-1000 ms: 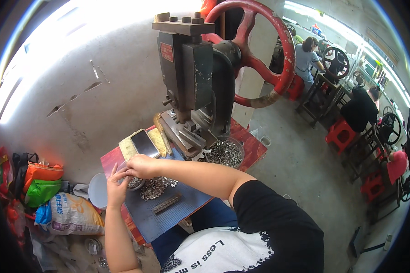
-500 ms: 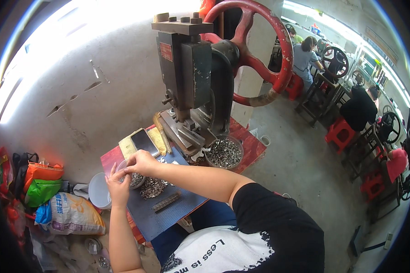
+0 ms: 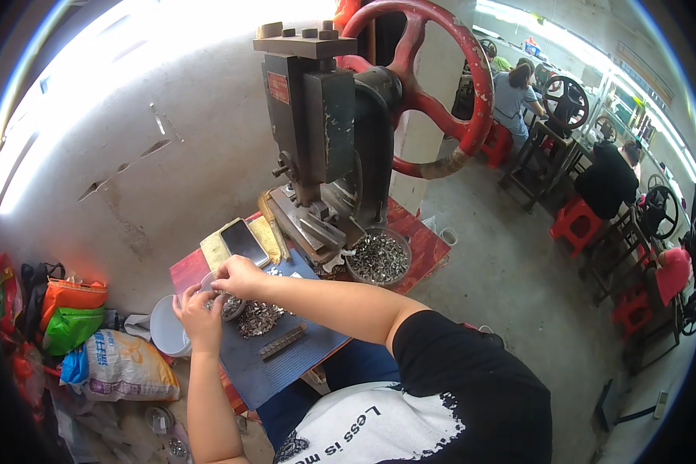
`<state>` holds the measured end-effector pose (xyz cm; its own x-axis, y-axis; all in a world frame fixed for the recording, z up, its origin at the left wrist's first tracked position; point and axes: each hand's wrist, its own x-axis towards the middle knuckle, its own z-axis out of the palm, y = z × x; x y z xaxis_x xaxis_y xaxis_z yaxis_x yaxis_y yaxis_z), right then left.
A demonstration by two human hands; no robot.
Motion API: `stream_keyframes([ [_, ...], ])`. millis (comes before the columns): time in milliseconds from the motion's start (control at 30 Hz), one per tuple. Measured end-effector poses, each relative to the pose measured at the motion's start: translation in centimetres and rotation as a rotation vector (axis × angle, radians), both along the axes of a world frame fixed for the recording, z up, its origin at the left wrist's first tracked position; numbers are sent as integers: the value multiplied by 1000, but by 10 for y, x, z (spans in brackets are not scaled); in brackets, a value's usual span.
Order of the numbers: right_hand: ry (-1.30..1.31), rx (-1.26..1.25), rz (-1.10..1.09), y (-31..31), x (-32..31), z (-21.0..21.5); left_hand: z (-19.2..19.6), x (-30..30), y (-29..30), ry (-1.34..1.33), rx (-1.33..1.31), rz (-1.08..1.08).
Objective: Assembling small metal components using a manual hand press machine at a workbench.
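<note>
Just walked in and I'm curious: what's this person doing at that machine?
A seated person has both hands at a small dish of metal bits on a blue mat. The left hand steadies it and the right hand picks at its rim. A pile of parts lies beside it, a bowl of parts sits by the press.

Press (image 3: 325, 139) dark grey-green, handwheel (image 3: 441, 93) red. Beside the press: counter (image 3: 417, 240) red, mat (image 3: 286, 363) blue, metal parts (image 3: 377, 257) silvery, phone (image 3: 244, 241) black, stools (image 3: 576, 224) red.
</note>
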<state>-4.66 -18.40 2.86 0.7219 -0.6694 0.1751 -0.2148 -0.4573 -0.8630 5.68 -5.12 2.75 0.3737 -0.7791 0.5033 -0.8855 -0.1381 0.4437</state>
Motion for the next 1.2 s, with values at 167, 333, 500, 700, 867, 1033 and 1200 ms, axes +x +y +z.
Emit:
stream_keyframes([
  [167,56,-50,48,-1,0,6,2,8,0,-6,-71,113],
  [333,70,37,101,-6,1,7,-1,6,0,-15,-65,95],
  [500,89,60,44,-6,9,7,-9,6,-1,16,-137,46],
  [700,64,131,70,-4,7,8,-5,2,3,-33,-198,26],
  [867,-111,392,99,1,6,13,-1,1,8,22,-187,76],
  [1033,15,229,220,-9,10,4,0,5,9,9,-179,122],
  [1200,-74,317,194,-8,21,1,0,1,10,-18,-197,119],
])
